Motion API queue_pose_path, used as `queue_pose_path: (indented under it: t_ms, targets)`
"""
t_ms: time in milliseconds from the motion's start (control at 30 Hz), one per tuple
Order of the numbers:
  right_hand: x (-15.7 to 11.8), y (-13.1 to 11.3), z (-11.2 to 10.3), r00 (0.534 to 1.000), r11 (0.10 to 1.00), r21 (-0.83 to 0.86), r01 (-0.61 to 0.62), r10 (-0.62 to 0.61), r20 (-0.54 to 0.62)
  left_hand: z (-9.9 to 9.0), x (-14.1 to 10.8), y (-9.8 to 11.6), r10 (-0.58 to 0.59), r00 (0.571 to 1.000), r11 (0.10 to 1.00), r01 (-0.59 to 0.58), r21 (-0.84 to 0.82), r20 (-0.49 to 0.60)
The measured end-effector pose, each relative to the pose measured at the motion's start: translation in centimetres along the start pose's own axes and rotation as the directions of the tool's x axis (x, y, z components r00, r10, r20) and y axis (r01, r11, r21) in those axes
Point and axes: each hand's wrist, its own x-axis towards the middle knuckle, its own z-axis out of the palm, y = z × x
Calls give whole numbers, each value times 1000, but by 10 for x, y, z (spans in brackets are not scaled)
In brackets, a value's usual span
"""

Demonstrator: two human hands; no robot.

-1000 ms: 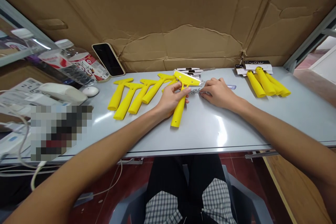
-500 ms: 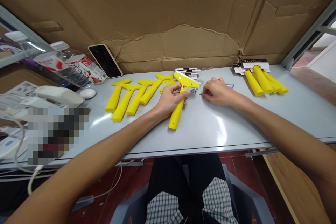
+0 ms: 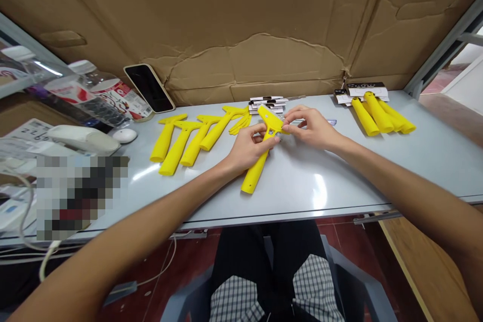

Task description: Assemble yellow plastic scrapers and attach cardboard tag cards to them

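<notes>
My left hand (image 3: 247, 148) is closed around the neck of a yellow scraper (image 3: 255, 171), whose wide head points away from me and whose handle slants down toward the table's front edge. The fingertips of my right hand (image 3: 307, 127) are pinched at the right end of the scraper's head; anything small between them is too hidden to make out. Small metal pieces (image 3: 278, 136) show partly behind the scraper. Beyond it lie stacked white and black packets (image 3: 267, 102). Several yellow scrapers (image 3: 175, 148) lie in a row to the left, beside a few thin yellow pieces (image 3: 240, 124).
More yellow handles (image 3: 378, 116) lie at the right by black and white packets (image 3: 368, 91). A phone (image 3: 150, 88) leans on the cardboard (image 3: 287, 25). Bottles (image 3: 113, 93), a white mouse (image 3: 125, 135) and a white device (image 3: 83, 138) are at the left. A pen (image 3: 331, 122) lies behind my right hand.
My right hand has risen from the tabletop and moved left to the scraper's head. The scraper in my left hand has tilted, its handle end slightly nearer me.
</notes>
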Motion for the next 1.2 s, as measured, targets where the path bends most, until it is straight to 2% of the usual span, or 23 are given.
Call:
queue_pose_path:
  t_ms: [200, 500, 667, 833, 967, 1067, 1133, 1200]
  targets:
    - [0, -1, -1, 999, 997, 55, -48, 48, 2, 2, -3, 6, 75, 997, 996, -75, 45, 1]
    - [-1, -5, 0, 989, 978, 152, -146, 143, 30, 4, -4, 10, 47, 999, 997, -47, 56, -10]
    - [-1, -8, 4, 944, 860, 395, -325, 320, 80, 3, -5, 11, 76, 997, 994, -74, 83, -18]
    - [0, -13, -3, 915, 728, 566, -386, 381, 133, -2, -4, 10, -18, 1000, 998, 19, 52, -9]
    - [1, -12, -7, 915, 732, 562, -385, 384, 127, -5, -2, 10, -150, 989, 989, 150, 17, -9]
    - [1, -9, -6, 916, 729, 570, -380, 383, 121, -8, 0, 9, -197, 978, 980, 198, 4, -71]
    - [1, -7, -5, 921, 720, 588, -369, 366, 131, -11, 0, 8, -160, 982, 985, 165, 53, -100]
    - [1, -6, -4, 928, 715, 601, -358, 344, 143, -15, -2, 7, -43, 995, 976, 60, 211, -86]
